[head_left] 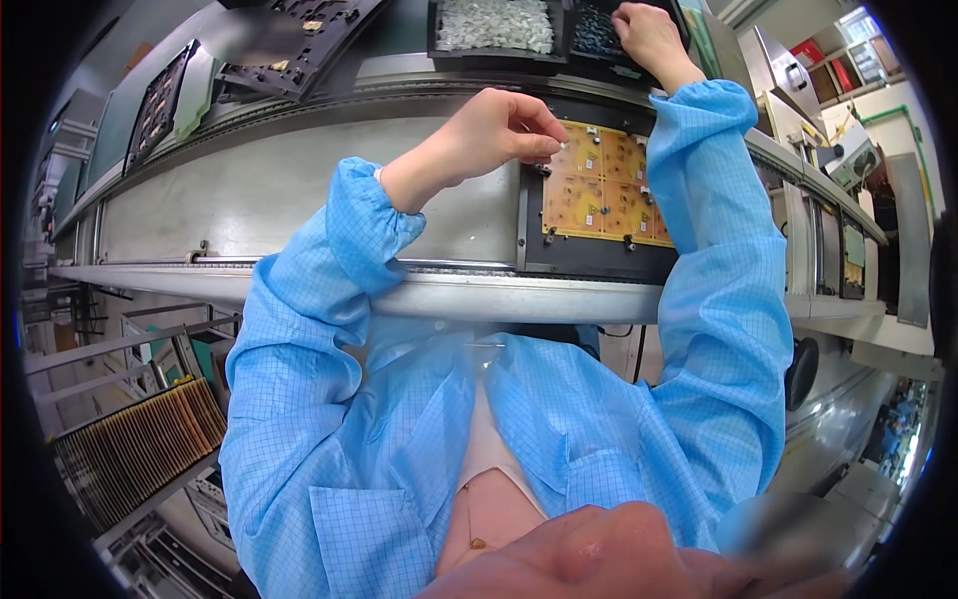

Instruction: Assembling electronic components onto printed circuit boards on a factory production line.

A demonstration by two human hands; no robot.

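A rack of thin yellow-edged boards [140, 444] stood at lower left, below the conveyor's metal rail [299, 280]; above it, black carrier trays [160, 105] leaned along the far side of the line; a person in a blue checked smock bent over the conveyor, both sleeves reaching forward. The left hand [494, 135] hovered at the upper left corner of the orange circuit panel [599, 185], fingers pinched narrowly together on something small and pale, too small to identify; the panel, divided into four squares, lay flat in a black carrier frame [534, 225] on the conveyor, directly ahead of the person. Behind it sat a black bin of white parts [494, 25]; beside that, the right hand [649, 35] reached into a bin of dark parts [594, 35], fingers curled downward, its grip impossible to tell; grey machine cabinets [798, 75] stood at far right.
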